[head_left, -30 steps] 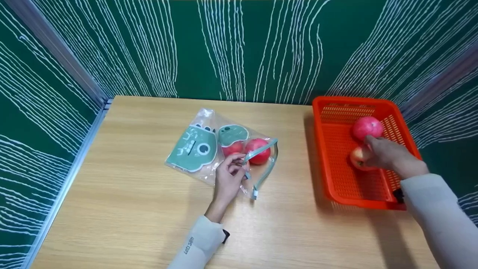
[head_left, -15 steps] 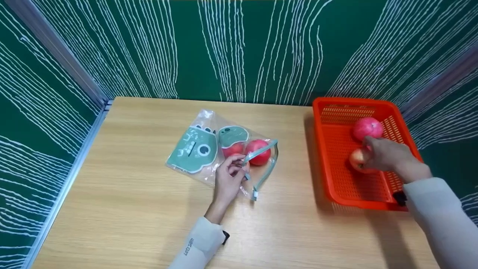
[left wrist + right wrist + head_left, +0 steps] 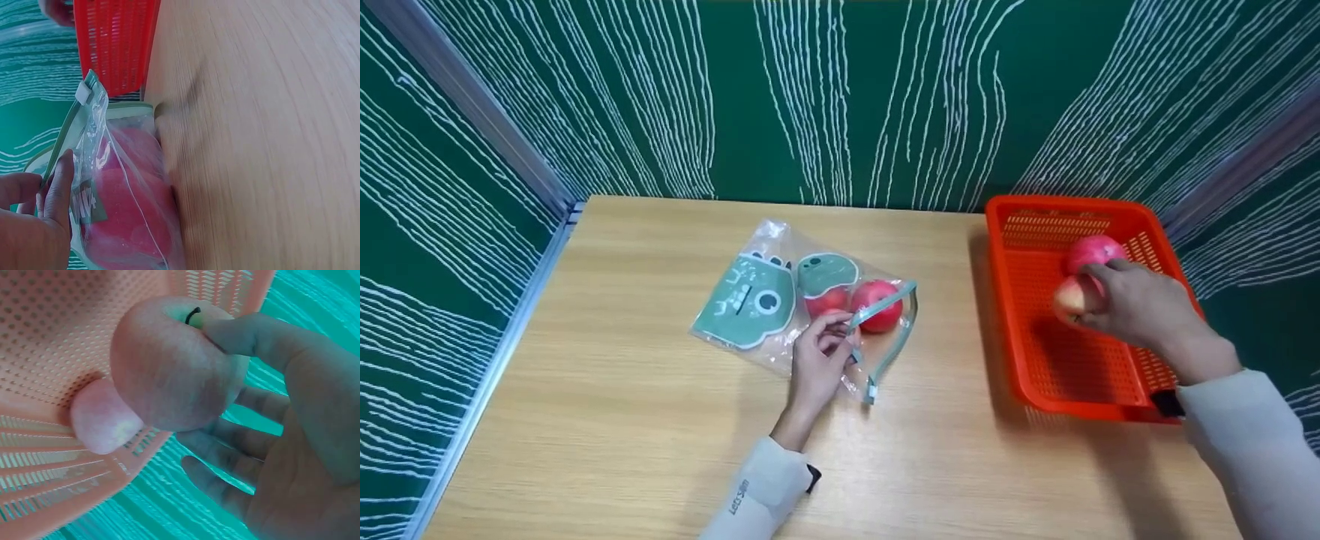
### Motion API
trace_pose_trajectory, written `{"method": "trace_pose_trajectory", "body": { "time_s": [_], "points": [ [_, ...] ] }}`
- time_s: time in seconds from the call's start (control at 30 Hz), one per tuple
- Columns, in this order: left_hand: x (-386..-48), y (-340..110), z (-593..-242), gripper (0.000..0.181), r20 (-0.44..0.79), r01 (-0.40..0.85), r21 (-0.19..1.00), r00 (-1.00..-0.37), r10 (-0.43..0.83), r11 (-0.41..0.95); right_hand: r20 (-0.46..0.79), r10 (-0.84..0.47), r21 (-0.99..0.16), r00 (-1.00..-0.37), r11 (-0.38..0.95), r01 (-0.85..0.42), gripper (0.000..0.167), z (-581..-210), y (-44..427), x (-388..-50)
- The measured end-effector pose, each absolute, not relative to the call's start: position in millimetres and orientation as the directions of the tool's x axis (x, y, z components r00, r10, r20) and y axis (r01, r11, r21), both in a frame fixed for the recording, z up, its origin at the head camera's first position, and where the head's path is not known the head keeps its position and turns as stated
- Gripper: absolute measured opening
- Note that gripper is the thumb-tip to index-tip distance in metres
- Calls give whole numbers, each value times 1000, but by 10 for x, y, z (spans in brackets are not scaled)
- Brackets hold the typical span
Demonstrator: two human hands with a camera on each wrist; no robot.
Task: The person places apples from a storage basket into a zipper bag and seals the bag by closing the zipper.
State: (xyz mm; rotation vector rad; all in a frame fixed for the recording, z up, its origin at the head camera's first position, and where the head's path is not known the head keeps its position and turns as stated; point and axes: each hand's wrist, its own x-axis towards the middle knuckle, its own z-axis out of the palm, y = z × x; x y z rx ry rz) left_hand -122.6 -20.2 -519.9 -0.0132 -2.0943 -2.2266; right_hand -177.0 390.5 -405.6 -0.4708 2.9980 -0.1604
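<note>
My right hand (image 3: pixel 1147 311) grips an apple (image 3: pixel 1076 298) above the orange-red basket (image 3: pixel 1031 375). In the right wrist view the thumb presses near the stem of this apple (image 3: pixel 174 365), with the fingers round its far side. A pinker fruit (image 3: pixel 1095 253) lies in the basket beyond it. On the table, my left hand (image 3: pixel 819 360) pinches the green zip edge of a clear zip bag (image 3: pixel 769 352) with a green cartoon print. Its mouth gapes toward the basket. Red fruits (image 3: pixel 135 214) lie inside, one partly behind the print.
The bag and basket stand on a wooden table (image 3: pixel 607 420), with a stretch of tabletop between them. Green panels with white lines (image 3: pixel 877 97) rise behind the table and at both sides. A white slider (image 3: pixel 82 93) sits on the bag's zip.
My right hand has lifted the apple off the basket floor, raising it slightly. The left hand and the bag have stayed in place.
</note>
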Motion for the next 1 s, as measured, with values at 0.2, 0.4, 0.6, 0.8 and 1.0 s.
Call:
{"method": "trace_pose_trajectory", "body": {
  "time_s": [0.2, 0.4, 0.6, 0.8, 1.0],
  "points": [
    [-1220, -201, -5204, 28, 71, 74, 996, -996, -62, -53, 3, -336, -113, -942, 936, -334, 88, -3948, 3711, -1677],
    [-1218, -200, -5194, 27, 92, 95, 994, -994, -64, -47, 28, -347, -102, -937, 932, -348, 89, -3831, 3549, -1596],
    [-1222, -198, -5190, 27, 85, 87, 996, -995, -59, -35, 96, -379, -114, -920, 914, -389, 89, -3732, 3378, -1519],
    [-1217, -192, -5191, 28, 100, 104, 993, -993, -67, -55, 169, -421, -113, -891, 890, -442, 86, -3702, 3188, -1463],
    [-1208, -200, -5181, 27, 89, 92, 995, -994, -63, -47, 200, -452, -118, -869, 869, -480, 83, -3735, 3011, -1415]
  ]
}}
